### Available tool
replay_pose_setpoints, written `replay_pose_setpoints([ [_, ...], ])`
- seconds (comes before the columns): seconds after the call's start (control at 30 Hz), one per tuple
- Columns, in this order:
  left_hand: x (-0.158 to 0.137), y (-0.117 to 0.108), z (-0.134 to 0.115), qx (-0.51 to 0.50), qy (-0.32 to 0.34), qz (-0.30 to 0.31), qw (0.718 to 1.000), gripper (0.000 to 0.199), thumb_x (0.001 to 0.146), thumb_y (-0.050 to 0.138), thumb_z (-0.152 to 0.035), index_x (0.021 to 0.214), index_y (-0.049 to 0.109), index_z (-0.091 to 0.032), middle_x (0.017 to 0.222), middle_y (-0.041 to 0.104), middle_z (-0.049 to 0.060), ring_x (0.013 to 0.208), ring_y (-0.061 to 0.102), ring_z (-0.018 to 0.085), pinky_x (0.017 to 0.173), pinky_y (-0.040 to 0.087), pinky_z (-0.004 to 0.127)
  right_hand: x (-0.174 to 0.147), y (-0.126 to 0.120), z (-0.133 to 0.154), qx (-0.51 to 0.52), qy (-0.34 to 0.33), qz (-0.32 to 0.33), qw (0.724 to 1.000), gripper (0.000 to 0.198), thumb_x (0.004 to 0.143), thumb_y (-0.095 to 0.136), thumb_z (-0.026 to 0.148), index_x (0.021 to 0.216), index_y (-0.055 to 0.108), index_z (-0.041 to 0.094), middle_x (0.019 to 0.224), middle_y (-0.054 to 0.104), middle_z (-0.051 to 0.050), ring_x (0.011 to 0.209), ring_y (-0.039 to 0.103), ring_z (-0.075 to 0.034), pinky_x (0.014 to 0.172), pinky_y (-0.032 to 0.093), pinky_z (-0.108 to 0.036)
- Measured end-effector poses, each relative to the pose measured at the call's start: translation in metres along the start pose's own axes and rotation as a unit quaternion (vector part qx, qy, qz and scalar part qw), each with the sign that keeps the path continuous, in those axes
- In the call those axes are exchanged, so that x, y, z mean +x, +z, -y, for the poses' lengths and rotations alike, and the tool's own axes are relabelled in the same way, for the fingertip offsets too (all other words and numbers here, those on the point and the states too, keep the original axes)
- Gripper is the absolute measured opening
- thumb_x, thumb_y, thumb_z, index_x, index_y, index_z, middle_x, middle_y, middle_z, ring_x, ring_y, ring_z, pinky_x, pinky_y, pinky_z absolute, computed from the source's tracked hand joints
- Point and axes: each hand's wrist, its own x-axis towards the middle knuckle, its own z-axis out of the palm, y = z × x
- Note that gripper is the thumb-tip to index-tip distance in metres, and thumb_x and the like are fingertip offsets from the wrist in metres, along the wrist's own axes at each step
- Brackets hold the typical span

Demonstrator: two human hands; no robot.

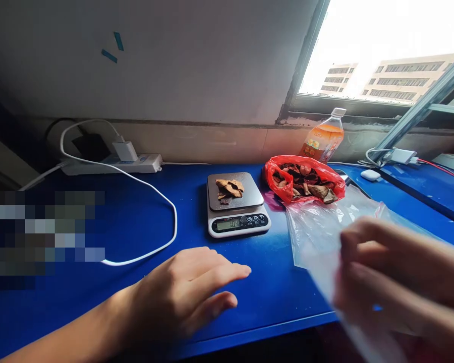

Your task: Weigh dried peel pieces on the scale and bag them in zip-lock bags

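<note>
My left hand (185,287) hovers at the front of the blue desk, palm down and fingers apart, holding nothing. Just beyond it sits a white digital kitchen scale (245,227), its display lit but hard to read. Dried brown slices (230,188) lie in a small pile on the scale's metal plate. At the right, motion blurs my right hand (378,282), whose fingers pinch a clear plastic bag (310,237). Part of that bag lies flat on the desk. Behind it an opened red plastic bag (278,174) holds many darker dried pieces (306,179).
A bottle of orange drink (323,136) stands by the wall behind the red bag. On the left, a white cable (176,217) loops over the desk from a power strip (147,164). A white earbud case (370,175) and a charger (401,155) lie at the right, below the window.
</note>
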Motion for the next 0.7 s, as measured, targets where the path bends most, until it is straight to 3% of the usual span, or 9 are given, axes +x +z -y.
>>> replay_pose_setpoints([
  [0.07, 0.002, 0.0, -0.002, 0.025, 0.046, -0.028, 0.998, 0.022, 0.099, 0.051, -0.021, 0.117, 0.055, -0.01, 0.093, 0.074, 0.01, 0.079, 0.069, 0.017, 0.072, 0.056, 0.029, 0.01, 0.044, 0.013, 0.126, 0.046, 0.202, 0.97, 0.023, 0.093, 0.055, 0.049, 0.089, 0.053, 0.026, 0.067, 0.057, 0.0, 0.054, 0.054, -0.013, 0.048, 0.047, -0.024],
  [0.13, 0.004, -0.002, -0.004, 0.054, 0.079, -0.026, 0.995, 0.016, 0.096, 0.054, -0.016, 0.111, 0.056, -0.01, 0.087, 0.074, 0.009, 0.07, 0.067, 0.018, 0.065, 0.054, 0.029, 0.029, 0.082, 0.022, 0.224, 0.062, 0.272, 0.934, 0.028, 0.095, 0.051, 0.049, 0.085, 0.044, 0.024, 0.064, 0.047, 0.005, 0.052, 0.043, -0.008, 0.047, 0.04, -0.02],
  [0.23, 0.007, -0.005, -0.004, 0.085, 0.08, -0.009, 0.993, 0.014, 0.095, 0.046, -0.007, 0.1, 0.059, -0.01, 0.074, 0.07, 0.007, 0.057, 0.059, 0.016, 0.054, 0.046, 0.03, 0.049, 0.118, 0.025, 0.286, 0.069, 0.31, 0.904, 0.03, 0.092, 0.057, 0.049, 0.088, 0.039, 0.024, 0.064, 0.041, 0.008, 0.055, 0.037, -0.008, 0.05, 0.035, -0.019],
  [0.37, 0.007, -0.003, 0.0, 0.076, 0.044, 0.03, 0.996, 0.026, 0.097, 0.038, -0.005, 0.086, 0.061, -0.012, 0.064, 0.063, 0.004, 0.054, 0.052, 0.015, 0.052, 0.038, 0.03, 0.047, 0.131, 0.013, 0.339, 0.1, 0.341, 0.871, 0.032, 0.095, 0.052, 0.052, 0.093, 0.036, 0.025, 0.064, 0.045, 0.008, 0.057, 0.04, -0.009, 0.054, 0.034, -0.021],
  [0.57, 0.008, -0.002, 0.002, 0.1, 0.041, 0.031, 0.994, 0.032, 0.096, 0.041, -0.007, 0.075, 0.064, -0.015, 0.065, 0.062, 0.003, 0.057, 0.048, 0.014, 0.052, 0.035, 0.029, 0.039, 0.128, 0.005, 0.307, 0.045, 0.306, 0.9, 0.031, 0.095, 0.053, 0.049, 0.091, 0.037, 0.023, 0.073, 0.044, 0.007, 0.061, 0.036, -0.007, 0.055, 0.031, -0.02],
  [0.7, 0.011, -0.005, -0.002, 0.129, 0.051, 0.024, 0.99, 0.029, 0.09, 0.048, -0.003, 0.072, 0.066, -0.017, 0.07, 0.066, 0.002, 0.055, 0.045, 0.013, 0.049, 0.033, 0.029, 0.04, 0.131, 0.01, 0.307, 0.033, 0.318, 0.897, 0.027, 0.093, 0.058, 0.042, 0.092, 0.039, 0.022, 0.079, 0.046, 0.004, 0.067, 0.042, -0.008, 0.062, 0.037, -0.021],
])
